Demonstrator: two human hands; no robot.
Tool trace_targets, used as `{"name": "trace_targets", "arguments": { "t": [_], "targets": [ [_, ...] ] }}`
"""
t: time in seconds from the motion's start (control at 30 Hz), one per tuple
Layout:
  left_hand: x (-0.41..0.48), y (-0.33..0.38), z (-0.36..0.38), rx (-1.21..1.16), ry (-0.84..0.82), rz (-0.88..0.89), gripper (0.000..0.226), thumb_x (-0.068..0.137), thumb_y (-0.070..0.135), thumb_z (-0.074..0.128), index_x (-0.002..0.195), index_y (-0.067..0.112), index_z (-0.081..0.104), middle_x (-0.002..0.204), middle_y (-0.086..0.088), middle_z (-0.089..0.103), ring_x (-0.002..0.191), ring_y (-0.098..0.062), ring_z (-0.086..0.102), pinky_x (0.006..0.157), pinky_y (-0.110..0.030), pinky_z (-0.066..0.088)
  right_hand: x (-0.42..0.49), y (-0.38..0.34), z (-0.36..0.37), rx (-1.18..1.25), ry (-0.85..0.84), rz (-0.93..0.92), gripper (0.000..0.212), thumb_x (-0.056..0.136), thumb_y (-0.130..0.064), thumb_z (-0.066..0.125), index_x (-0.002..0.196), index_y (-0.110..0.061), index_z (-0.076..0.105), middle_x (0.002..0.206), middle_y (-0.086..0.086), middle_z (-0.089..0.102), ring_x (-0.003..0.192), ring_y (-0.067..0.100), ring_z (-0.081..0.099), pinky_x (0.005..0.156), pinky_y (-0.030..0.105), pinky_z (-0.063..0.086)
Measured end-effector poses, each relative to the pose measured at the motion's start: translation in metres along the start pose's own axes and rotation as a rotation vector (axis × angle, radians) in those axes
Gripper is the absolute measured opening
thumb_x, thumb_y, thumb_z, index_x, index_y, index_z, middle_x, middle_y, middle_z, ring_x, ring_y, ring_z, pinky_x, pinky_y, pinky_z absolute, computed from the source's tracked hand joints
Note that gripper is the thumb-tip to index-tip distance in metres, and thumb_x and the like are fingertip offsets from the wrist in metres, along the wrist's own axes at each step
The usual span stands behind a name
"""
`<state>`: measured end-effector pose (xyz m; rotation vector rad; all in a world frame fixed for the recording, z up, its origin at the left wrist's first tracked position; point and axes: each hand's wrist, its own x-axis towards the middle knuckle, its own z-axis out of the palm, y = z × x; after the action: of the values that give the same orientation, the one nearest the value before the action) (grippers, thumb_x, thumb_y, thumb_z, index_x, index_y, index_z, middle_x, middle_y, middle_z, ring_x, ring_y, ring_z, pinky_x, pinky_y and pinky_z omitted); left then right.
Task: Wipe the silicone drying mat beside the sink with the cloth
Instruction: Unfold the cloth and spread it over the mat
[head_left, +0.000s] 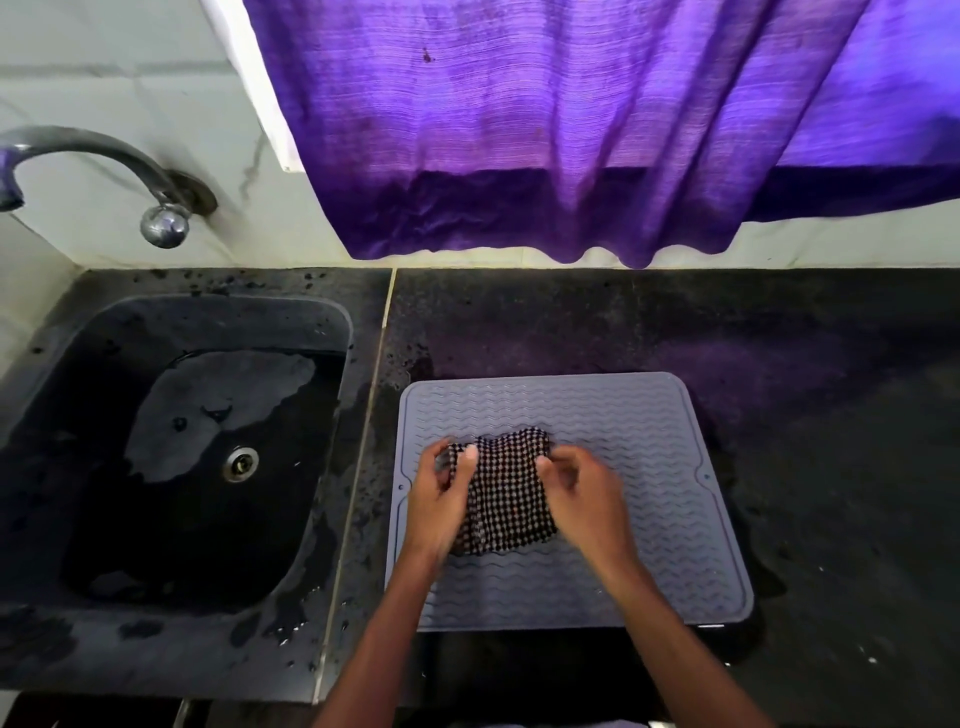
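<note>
The checked cloth (506, 493) lies bunched on the grey mat (649, 415). My left hand (441, 499) pinches its left edge. My right hand (582, 499), blurred, curls at its right edge; I cannot tell whether it grips. The sink (156, 467) is set in the counter (779, 338), left of both hands.

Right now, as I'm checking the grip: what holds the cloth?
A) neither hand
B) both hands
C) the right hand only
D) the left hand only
B: the left hand and the right hand each grip a side of the cloth on the mat.
</note>
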<state>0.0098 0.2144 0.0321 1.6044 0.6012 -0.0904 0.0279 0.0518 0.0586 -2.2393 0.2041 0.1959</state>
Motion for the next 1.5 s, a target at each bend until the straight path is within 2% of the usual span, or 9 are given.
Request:
{"name": "trace_targets", "arguments": {
  "t": [0.13, 0.37, 0.47, 0.57, 0.67, 0.8, 0.93, 1.13, 1.5],
  "targets": [
    [0.005, -0.007, 0.002, 0.079, 0.006, 0.037, 0.051, 0.088, 0.030, 0.076, 0.133, 0.028, 0.050, 0.116, 0.010, 0.067, 0.102, 0.008, 0.061, 0.089, -0.015, 0.052, 0.006, 0.017, 0.011, -0.056, -0.078, 0.072, 0.044, 0.085, -0.054, 0.062, 0.114, -0.022, 0.062, 0.106, -0.003, 0.066, 0.097, 0.016, 0.063, 0.088, 0.039, 0.054],
    [0.004, -0.015, 0.000, 0.015, 0.055, 0.093, 0.051, 0.087, 0.008, 0.075, 0.124, 0.035, 0.053, 0.125, -0.002, 0.068, 0.112, -0.013, 0.067, 0.098, -0.035, 0.055, 0.013, 0.006, 0.018, 0.042, -0.103, 0.162, 0.046, 0.084, -0.028, 0.074, 0.125, -0.017, 0.057, 0.111, -0.002, 0.068, 0.095, 0.012, 0.064, 0.083, 0.032, 0.054],
    [-0.001, -0.011, 0.000, -0.073, 0.045, 0.107, 0.055, 0.089, 0.005, 0.072, 0.134, 0.030, 0.052, 0.126, 0.004, 0.066, 0.113, -0.010, 0.066, 0.092, -0.026, 0.056, 0.016, 0.009, 0.012, 0.272, -0.145, 0.266, 0.038, 0.085, -0.014, 0.072, 0.120, -0.022, 0.059, 0.109, -0.005, 0.069, 0.092, 0.005, 0.064, 0.072, 0.020, 0.053],
    [0.000, -0.020, 0.004, 0.114, 0.041, 0.137, 0.058, 0.090, 0.007, 0.071, 0.137, 0.029, 0.045, 0.129, 0.015, 0.058, 0.123, -0.010, 0.059, 0.100, -0.022, 0.049, 0.012, 0.013, 0.014, 0.076, -0.160, 0.235, 0.042, 0.083, -0.022, 0.075, 0.121, -0.014, 0.060, 0.110, -0.002, 0.068, 0.090, 0.006, 0.059, 0.075, 0.019, 0.047],
    [-0.003, -0.016, 0.006, 0.240, 0.041, 0.183, 0.062, 0.090, 0.013, 0.072, 0.140, 0.030, 0.039, 0.124, 0.011, 0.063, 0.114, -0.012, 0.064, 0.100, -0.038, 0.053, 0.007, 0.014, 0.013, -0.025, -0.076, 0.153, 0.041, 0.083, -0.031, 0.075, 0.114, -0.011, 0.059, 0.105, -0.001, 0.064, 0.092, 0.008, 0.055, 0.078, 0.019, 0.042],
    [-0.012, 0.007, 0.025, 0.117, -0.084, 0.284, 0.041, 0.094, -0.001, 0.063, 0.119, 0.023, 0.042, 0.102, 0.011, 0.068, 0.092, -0.006, 0.068, 0.080, -0.025, 0.055, 0.002, 0.030, -0.010, 0.377, -0.027, 0.215, 0.022, 0.091, -0.029, 0.066, 0.110, -0.025, 0.053, 0.110, -0.006, 0.063, 0.104, 0.010, 0.060, 0.084, 0.021, 0.048],
    [-0.012, 0.014, 0.087, 0.175, -0.222, 0.415, 0.021, 0.093, 0.014, 0.062, 0.103, 0.031, 0.063, 0.105, 0.018, 0.068, 0.107, -0.005, 0.063, 0.097, -0.029, 0.047, 0.004, 0.069, -0.060, 0.364, 0.156, 0.086, 0.024, 0.097, -0.030, 0.058, 0.121, -0.032, 0.056, 0.118, -0.010, 0.065, 0.108, 0.006, 0.061, 0.096, 0.036, 0.050],
    [-0.027, 0.020, 0.208, 0.100, -0.408, 0.377, 0.036, 0.085, 0.015, 0.068, 0.119, 0.029, 0.066, 0.120, 0.008, 0.070, 0.113, -0.009, 0.066, 0.104, -0.039, 0.050, 0.022, 0.129, -0.154, 0.344, 0.409, 0.233, 0.045, 0.090, -0.022, 0.067, 0.133, -0.025, 0.055, 0.110, 0.001, 0.071, 0.098, 0.012, 0.066, 0.093, 0.041, 0.053],
    [-0.039, 0.012, 0.291, 0.384, -0.466, 0.413, 0.045, 0.089, 0.007, 0.069, 0.132, 0.017, 0.060, 0.133, -0.002, 0.063, 0.126, -0.017, 0.055, 0.112, -0.040, 0.041, 0.043, 0.193, -0.209, 0.056, 0.435, 0.174, 0.039, 0.089, -0.010, 0.066, 0.126, -0.014, 0.059, 0.110, 0.008, 0.070, 0.103, 0.021, 0.065, 0.091, 0.023, 0.043]
  ]
}}
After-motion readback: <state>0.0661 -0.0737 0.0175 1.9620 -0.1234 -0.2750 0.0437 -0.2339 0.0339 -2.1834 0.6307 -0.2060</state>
